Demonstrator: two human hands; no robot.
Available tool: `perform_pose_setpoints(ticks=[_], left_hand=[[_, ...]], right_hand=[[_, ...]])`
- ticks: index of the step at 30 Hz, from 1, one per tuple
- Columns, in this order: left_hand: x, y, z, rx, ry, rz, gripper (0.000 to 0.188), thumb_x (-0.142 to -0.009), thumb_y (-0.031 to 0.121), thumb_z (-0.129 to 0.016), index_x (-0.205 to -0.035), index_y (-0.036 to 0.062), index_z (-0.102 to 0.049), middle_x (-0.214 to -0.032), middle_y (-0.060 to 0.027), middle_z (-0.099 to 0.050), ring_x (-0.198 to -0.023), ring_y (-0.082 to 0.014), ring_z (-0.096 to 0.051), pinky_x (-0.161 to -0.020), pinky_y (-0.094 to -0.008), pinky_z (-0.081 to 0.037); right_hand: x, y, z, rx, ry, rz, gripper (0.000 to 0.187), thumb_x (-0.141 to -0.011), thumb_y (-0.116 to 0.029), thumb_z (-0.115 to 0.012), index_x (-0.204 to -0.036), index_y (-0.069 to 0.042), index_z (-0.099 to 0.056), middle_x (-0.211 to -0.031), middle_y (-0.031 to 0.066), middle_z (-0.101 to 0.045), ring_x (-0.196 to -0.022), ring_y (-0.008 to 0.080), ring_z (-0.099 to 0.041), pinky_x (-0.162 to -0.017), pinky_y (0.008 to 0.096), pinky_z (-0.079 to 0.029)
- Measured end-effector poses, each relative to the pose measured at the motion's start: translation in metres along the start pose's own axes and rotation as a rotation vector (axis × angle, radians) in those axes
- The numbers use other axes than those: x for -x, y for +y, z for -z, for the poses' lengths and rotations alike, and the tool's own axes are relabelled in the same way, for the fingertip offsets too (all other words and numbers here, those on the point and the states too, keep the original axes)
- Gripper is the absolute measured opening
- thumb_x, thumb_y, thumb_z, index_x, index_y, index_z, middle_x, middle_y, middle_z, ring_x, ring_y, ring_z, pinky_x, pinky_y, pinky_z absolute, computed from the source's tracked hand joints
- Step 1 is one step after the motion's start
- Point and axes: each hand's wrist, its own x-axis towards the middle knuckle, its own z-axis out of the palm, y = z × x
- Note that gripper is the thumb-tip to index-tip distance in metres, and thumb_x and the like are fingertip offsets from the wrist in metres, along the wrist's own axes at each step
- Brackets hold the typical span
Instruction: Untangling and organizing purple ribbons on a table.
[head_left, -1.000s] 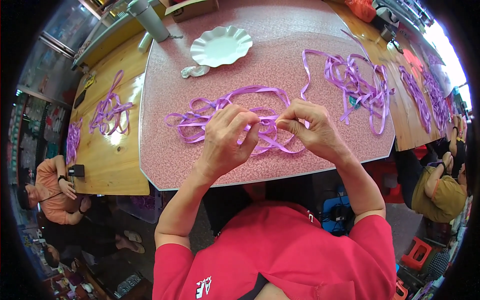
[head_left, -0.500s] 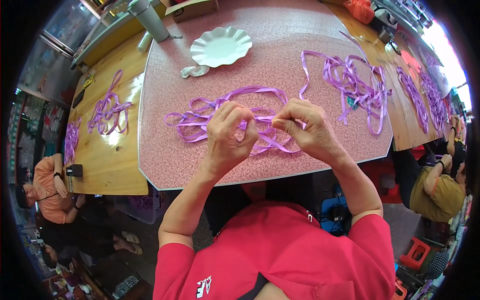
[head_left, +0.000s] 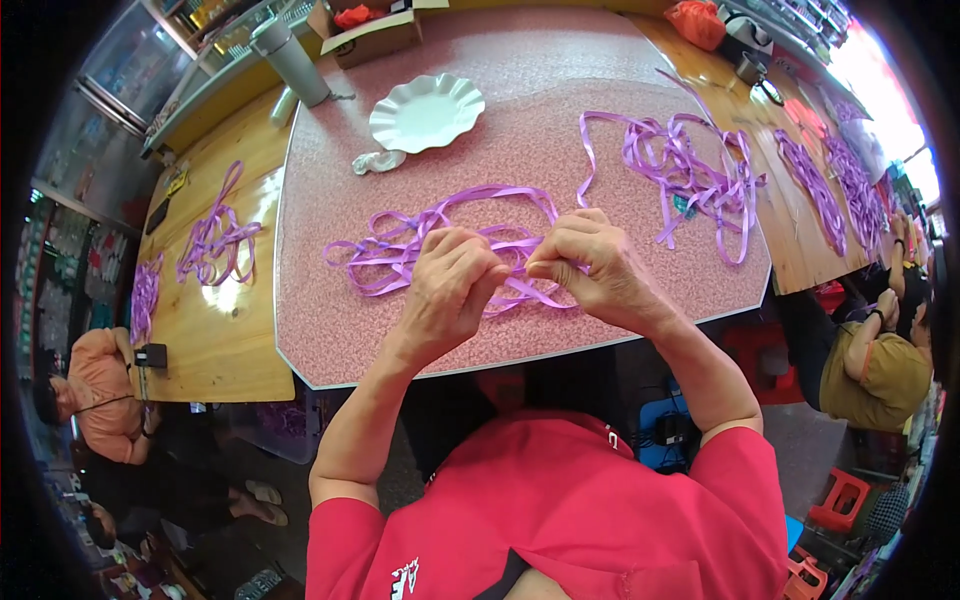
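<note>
Over the near middle of the pink speckled table, my left hand and my right hand face each other, fingertips almost meeting. Both are closed in a pinch on purple ribbon, thumbs pressed against curled fingers. The exact bit between the fingertips is mostly hidden. Loops of this ribbon lie under and beyond my hands, with small knots in the part left of them. To the right is a looser heap of purple ribbon, its tail reaching left, with a small teal piece among the loops.
Beyond the ribbon are a scalloped white plate and a crumpled white wad. A grey-green tumbler and a cardboard box stand at the back. More purple ribbon bundles lie on the side tables. People sit at left and right.
My fingertips have come closer together, and the ring formed by my left thumb and fingers has tightened. The view has shifted slightly. Ribbon loops on the table look much the same.
</note>
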Motion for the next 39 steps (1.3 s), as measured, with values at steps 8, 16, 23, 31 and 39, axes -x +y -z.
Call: perform_pose_setpoints(ticks=[8,16,23,31,39], left_hand=[[-0.018,-0.013,-0.030,0.858,0.135,0.347,0.031,-0.106,0.028,-0.043,-0.107,0.0023,-0.059,-0.096,-0.0076,-0.063,-0.091,-0.0158,-0.059,-0.087,-0.0353,-0.046],[-0.074,-0.010,-0.025,0.780,-0.153,0.296,0.022,-0.094,0.018,-0.067,-0.112,0.0047,-0.068,-0.098,-0.0037,-0.067,-0.092,-0.0121,-0.062,-0.084,-0.0274,-0.050],[-0.034,-0.033,0.028,0.846,-0.193,0.597,0.019,-0.094,0.019,-0.067,-0.103,0.0022,-0.068,-0.086,-0.0042,-0.068,-0.080,-0.0116,-0.063,-0.074,-0.0256,-0.051],[0.046,-0.062,0.087,0.547,-0.256,0.883,0.019,-0.094,0.019,-0.067,-0.099,0.0011,-0.067,-0.082,-0.0021,-0.065,-0.077,-0.0097,-0.061,-0.074,-0.0248,-0.049],[0.047,-0.054,0.081,0.547,-0.115,0.913,0.018,-0.095,0.019,-0.065,-0.098,0.0013,-0.067,-0.081,-0.0006,-0.064,-0.075,-0.0080,-0.058,-0.070,-0.0238,-0.047]], right_hand=[[-0.024,-0.024,0.021,-0.852,0.062,-0.336,0.019,-0.097,-0.019,-0.064,-0.099,-0.001,-0.068,-0.092,0.0052,-0.068,-0.077,0.0067,-0.057,-0.068,0.0226,-0.047],[-0.048,-0.016,0.140,-0.792,0.549,0.012,0.023,-0.097,-0.017,-0.062,-0.111,0.000,-0.067,-0.086,0.0035,-0.061,-0.066,0.0078,-0.048,-0.066,0.0236,-0.044],[0.014,0.061,0.173,-0.815,0.771,-0.268,0.024,-0.098,-0.019,-0.062,-0.112,0.001,-0.066,-0.079,-0.0020,-0.053,-0.068,0.0071,-0.047,-0.069,0.0249,-0.044],[0.066,0.158,0.163,-0.804,0.766,-0.518,0.019,-0.094,-0.017,-0.068,-0.104,-0.002,-0.069,-0.076,-0.0023,-0.060,-0.063,0.0061,-0.055,-0.061,0.0228,-0.051],[0.046,0.179,0.139,1.021,0.389,-0.496,0.046,-0.091,-0.023,-0.067,-0.127,0.004,-0.059,-0.122,0.0192,-0.065,-0.114,0.0305,-0.061,-0.099,0.0395,-0.046]])
